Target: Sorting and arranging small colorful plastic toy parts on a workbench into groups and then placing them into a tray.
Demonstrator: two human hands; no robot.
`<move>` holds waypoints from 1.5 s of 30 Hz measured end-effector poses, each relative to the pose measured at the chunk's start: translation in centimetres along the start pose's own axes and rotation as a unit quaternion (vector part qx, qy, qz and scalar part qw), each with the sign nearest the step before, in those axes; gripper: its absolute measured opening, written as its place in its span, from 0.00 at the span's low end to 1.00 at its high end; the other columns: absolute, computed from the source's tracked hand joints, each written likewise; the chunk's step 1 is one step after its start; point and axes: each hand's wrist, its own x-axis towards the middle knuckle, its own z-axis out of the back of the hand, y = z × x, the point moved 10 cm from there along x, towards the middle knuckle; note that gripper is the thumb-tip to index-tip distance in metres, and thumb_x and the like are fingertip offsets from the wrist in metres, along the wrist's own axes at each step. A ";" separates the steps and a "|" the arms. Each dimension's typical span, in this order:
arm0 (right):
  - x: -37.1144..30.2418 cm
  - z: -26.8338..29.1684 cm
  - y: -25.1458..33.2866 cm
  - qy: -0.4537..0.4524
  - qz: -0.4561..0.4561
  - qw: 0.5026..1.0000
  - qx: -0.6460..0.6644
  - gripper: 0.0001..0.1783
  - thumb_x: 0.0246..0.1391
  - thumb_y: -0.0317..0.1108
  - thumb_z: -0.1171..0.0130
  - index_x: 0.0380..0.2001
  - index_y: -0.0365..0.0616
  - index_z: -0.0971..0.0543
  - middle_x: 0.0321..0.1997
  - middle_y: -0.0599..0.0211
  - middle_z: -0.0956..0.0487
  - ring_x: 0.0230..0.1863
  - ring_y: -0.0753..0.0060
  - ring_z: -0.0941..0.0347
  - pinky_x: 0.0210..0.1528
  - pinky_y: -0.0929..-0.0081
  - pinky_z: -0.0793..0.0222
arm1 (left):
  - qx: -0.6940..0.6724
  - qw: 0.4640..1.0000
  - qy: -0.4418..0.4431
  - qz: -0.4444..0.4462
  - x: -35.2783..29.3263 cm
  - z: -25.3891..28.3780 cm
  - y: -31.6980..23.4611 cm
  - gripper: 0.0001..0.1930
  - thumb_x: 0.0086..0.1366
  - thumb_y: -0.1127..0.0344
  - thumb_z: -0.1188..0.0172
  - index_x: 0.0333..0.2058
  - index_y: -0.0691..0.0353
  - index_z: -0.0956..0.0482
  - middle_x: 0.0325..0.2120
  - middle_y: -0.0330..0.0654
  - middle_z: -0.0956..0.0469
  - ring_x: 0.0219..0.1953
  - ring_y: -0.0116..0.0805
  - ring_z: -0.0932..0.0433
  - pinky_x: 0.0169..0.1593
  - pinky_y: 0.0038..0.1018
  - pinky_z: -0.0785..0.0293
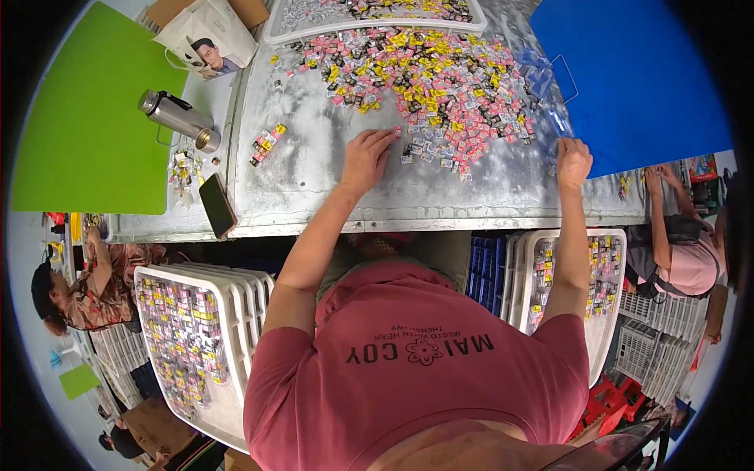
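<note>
Two bare hands work at one grey desk (298, 188). The left hand (375, 153) has its thumb and forefinger pressed together at the tips, pinching one small block (397, 132) of pink and white at the near edge of the pile. The right hand (571, 155) is curled low over the desk beside the blue board, with its fingers bent inward; whether it pinches anything is hard to tell, as the knuckles cover the tips. Just beyond it lie some clear plastic pieces (538, 78).

One wide pile of blocks (440, 82), far too many to count, spreads across the middle of the desk in pink, yellow, black and white. One white tray (377, 27) at the far side carries more of them. One short cluster (268, 144) lies well apart from the pile, to the left.

Two large boards flank the desk: one green board (86, 118) and one blue board (628, 78). On the left side stand one metal flask (177, 116) and one paper bag (210, 39), with one phone (217, 206) near the front edge. Below the desk are two stacks of white trays, one left stack (251, 302) and one right stack (514, 271).
</note>
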 end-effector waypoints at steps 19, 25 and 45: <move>-9.8 13.0 29.6 0.095 0.278 0.828 0.478 0.12 0.51 0.35 0.30 0.39 0.45 0.17 0.38 0.66 0.23 0.41 0.59 0.27 0.46 0.61 0.33 | -0.064 0.990 0.093 0.085 1.8 -0.8 3.6 0.26 0.54 0.72 0.30 0.55 0.61 0.19 0.54 0.49 0.19 0.55 0.52 0.23 0.60 0.40 0.26; -6.2 9.4 33.7 0.094 0.231 0.834 0.493 0.13 0.52 0.31 0.33 0.42 0.44 0.18 0.45 0.63 0.22 0.49 0.54 0.25 0.51 0.57 0.30 | -0.070 0.992 0.100 0.032 2.9 -1.9 2.8 0.25 0.56 0.72 0.31 0.55 0.59 0.19 0.55 0.47 0.20 0.57 0.51 0.25 0.62 0.39 0.28; -3.4 4.9 34.8 0.116 0.233 0.861 0.437 0.14 0.47 0.29 0.32 0.40 0.46 0.17 0.44 0.66 0.18 0.47 0.56 0.24 0.50 0.57 0.31 | -0.093 0.992 0.076 0.039 2.7 -2.3 2.2 0.24 0.55 0.69 0.29 0.52 0.61 0.17 0.48 0.50 0.17 0.51 0.53 0.21 0.56 0.41 0.24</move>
